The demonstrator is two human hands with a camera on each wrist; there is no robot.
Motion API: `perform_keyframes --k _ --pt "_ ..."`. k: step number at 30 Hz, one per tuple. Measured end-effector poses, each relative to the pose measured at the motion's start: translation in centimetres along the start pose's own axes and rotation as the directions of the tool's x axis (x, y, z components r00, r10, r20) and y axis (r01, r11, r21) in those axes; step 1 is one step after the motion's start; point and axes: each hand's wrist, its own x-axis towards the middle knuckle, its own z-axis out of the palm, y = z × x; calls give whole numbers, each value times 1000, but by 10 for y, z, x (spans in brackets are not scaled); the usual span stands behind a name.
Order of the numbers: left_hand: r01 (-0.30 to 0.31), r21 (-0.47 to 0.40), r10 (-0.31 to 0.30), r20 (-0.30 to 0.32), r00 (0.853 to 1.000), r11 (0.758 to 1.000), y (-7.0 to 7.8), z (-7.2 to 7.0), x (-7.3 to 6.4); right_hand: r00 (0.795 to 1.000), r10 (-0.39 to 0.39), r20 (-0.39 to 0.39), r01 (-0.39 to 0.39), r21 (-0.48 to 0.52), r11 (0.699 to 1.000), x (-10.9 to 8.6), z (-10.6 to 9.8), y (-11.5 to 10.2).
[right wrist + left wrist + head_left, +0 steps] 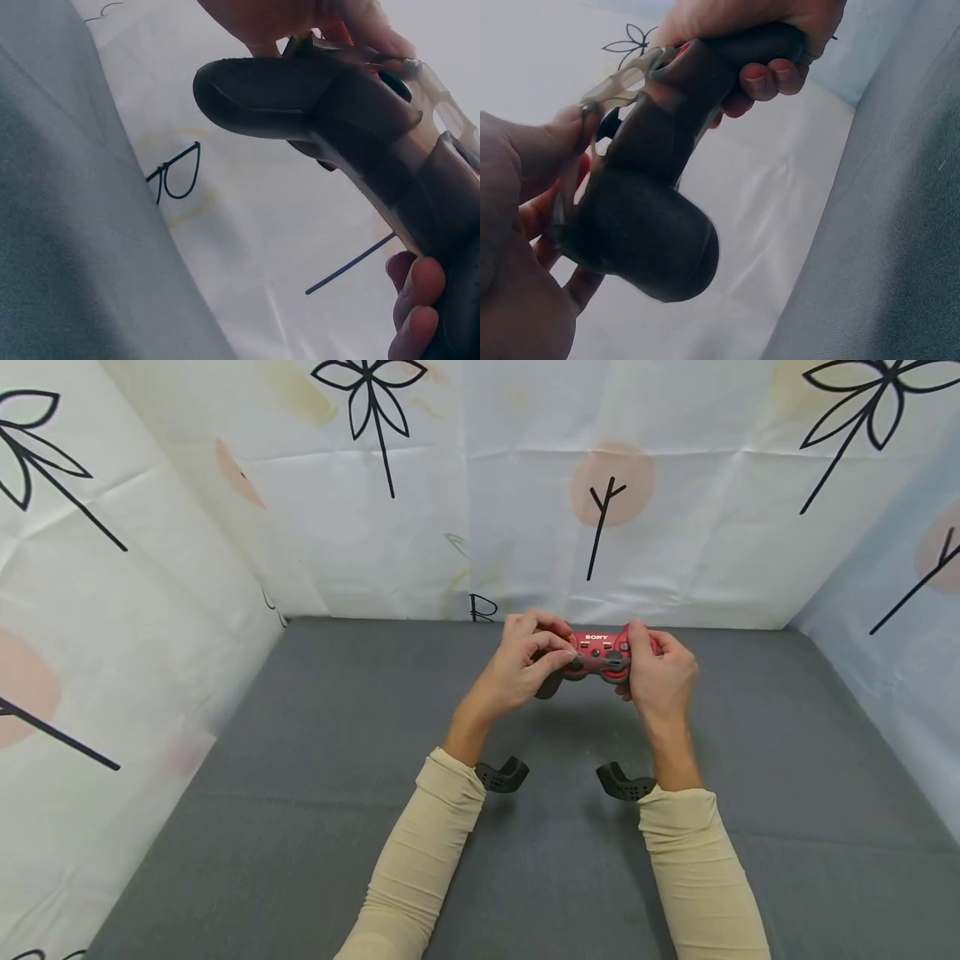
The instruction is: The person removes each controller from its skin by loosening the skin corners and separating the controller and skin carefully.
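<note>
Above the grey table, both hands hold a red game controller (pixel 597 638) marked SONY, its dark grips pointing toward the person. My left hand (pixel 517 664) is at the controller's left end, thumb and fingers pinching the edge of a see-through, smoky cover (pixel 615 88) with cut-outs. Part of this cover stands off the controller's face. The left grip (pixel 652 240) hangs free of the palm. My right hand (pixel 663 672) grips the other end, thumb on the front and curled fingers (pixel 420 289) behind. Much of the cover's left edge is hidden by the left fingers.
The table (pixel 300 860) is covered in grey cloth. White cloth walls (pixel 487 527) printed with plants and circles rise at the back and both sides. A dark wrist mount (pixel 502 775) sticks out from the left wrist, another mount (pixel 624 782) from the right.
</note>
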Motion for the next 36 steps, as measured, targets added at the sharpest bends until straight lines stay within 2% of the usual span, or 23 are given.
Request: perform_keyframes --k 6,12,16,19,23,25,28,33,36 --pt "-70 83 70 2 998 994 2 1 -1 997 63 -46 -62 25 998 4 -4 -2" --pt "-92 72 94 -28 995 993 3 2 -1 992 113 -53 -107 109 988 7 -8 -5" --pt "-99 91 104 -53 993 991 3 3 -1 991 117 -60 -109 121 987 7 -10 -6" --pt "-110 139 122 -79 989 984 3 4 -1 994 71 -80 -62 108 992 6 -11 -7" --pt "-118 192 144 -127 981 974 4 5 0 992 -59 -113 70 90 994 4 -10 -10" --pt "-102 192 131 -149 980 976 4 5 -1 985 -116 -125 128 95 987 2 -10 -12" --pt "-60 164 88 -163 983 985 4 5 -1 978 -161 -129 175 107 979 0 -11 -14" --pt "25 78 -11 -174 985 997 6 5 0 975 -177 -134 193 118 974 -1 -12 -16" --pt "43 43 -35 -175 984 998 7 3 1 973 -184 -139 201 122 972 0 -12 -17"
